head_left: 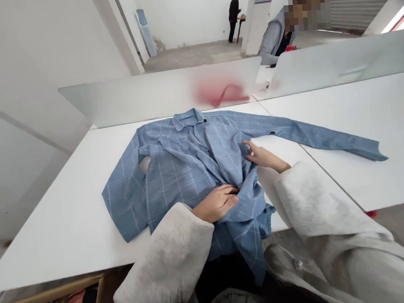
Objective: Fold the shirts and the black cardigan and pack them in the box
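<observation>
Beneath the hands, one smooth white table (71, 216) is bordered beyond by two frosted panels (163, 94), with open surface left to both sides. One rumpled, checked blue cloth shirt (175, 165) is draped over the near edge. It is touched by the left hand (217, 202) and right hand (257, 156); whether it is grasped cannot be told.

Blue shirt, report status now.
Shirt rumpled, lower end hanging off table. Left hand on its front, right hand at its side. Frosted divider beyond, clear of hands.
</observation>
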A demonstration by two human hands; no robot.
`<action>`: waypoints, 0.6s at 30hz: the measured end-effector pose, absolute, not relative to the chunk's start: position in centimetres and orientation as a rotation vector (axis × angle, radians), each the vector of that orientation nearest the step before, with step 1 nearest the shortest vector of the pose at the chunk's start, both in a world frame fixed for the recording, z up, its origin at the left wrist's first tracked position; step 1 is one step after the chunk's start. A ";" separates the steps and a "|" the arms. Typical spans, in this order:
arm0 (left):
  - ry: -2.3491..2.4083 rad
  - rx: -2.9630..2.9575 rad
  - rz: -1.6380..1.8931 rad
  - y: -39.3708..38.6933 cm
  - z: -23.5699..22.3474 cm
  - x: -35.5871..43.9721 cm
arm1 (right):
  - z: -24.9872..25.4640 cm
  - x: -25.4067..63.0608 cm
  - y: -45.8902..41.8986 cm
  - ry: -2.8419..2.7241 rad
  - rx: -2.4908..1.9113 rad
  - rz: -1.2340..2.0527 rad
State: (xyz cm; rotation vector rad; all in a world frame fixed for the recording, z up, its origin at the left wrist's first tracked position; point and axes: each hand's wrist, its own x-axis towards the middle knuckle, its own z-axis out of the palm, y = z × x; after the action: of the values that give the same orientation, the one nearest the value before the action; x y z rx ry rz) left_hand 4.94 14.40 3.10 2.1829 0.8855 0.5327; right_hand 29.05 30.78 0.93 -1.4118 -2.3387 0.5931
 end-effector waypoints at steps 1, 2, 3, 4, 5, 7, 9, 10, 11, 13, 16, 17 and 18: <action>0.909 2.239 0.489 14.5 2.8 4.8 | 0.8 29.6 31.2 -2.316 -1.389 0.616; 0.923 2.288 0.439 14.5 2.5 4.7 | 0.7 30.3 31.7 -2.268 -1.411 0.625; 0.929 2.329 0.390 14.5 2.3 4.7 | 0.8 31.1 32.3 -2.201 -1.471 0.608; 0.931 2.362 0.346 14.4 2.2 4.6 | 0.8 31.9 32.8 -2.125 -1.549 0.554; 0.934 2.392 0.308 14.2 2.2 4.5 | 1.0 32.6 33.3 -2.052 -1.620 0.465; 0.964 2.454 0.253 13.3 2.5 4.3 | 1.7 33.6 33.2 -1.974 -1.673 0.256; 1.016 2.521 0.218 11.9 3.3 3.9 | 2.8 33.7 31.6 -2.051 -1.577 0.183; 1.042 2.554 0.207 11.1 3.7 3.5 | 3.4 33.5 30.1 -2.138 -1.483 0.219; 1.075 2.585 0.202 10.2 4.1 3.2 | 4.0 33.0 28.4 -2.236 -1.374 0.289; 1.180 2.631 0.213 8.4 4.3 2.2 | 4.9 31.7 24.3 -2.432 -1.129 0.471; 1.407 2.635 0.246 6.5 3.2 0.7 | 4.7 29.6 18.7 -2.670 -0.820 0.553; 1.456 2.625 0.243 6.0 2.6 0.3 | 4.2 29.0 17.4 -2.729 -0.766 0.518; 1.486 2.616 0.235 5.6 1.9 -0.1 | 3.5 28.7 16.4 -2.774 -0.738 0.470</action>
State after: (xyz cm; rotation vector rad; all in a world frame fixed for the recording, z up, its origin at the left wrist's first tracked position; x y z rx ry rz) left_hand -0.09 5.65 1.95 2.6165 1.4859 0.2353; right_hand 28.65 16.43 3.53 -0.7382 -2.7745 0.4700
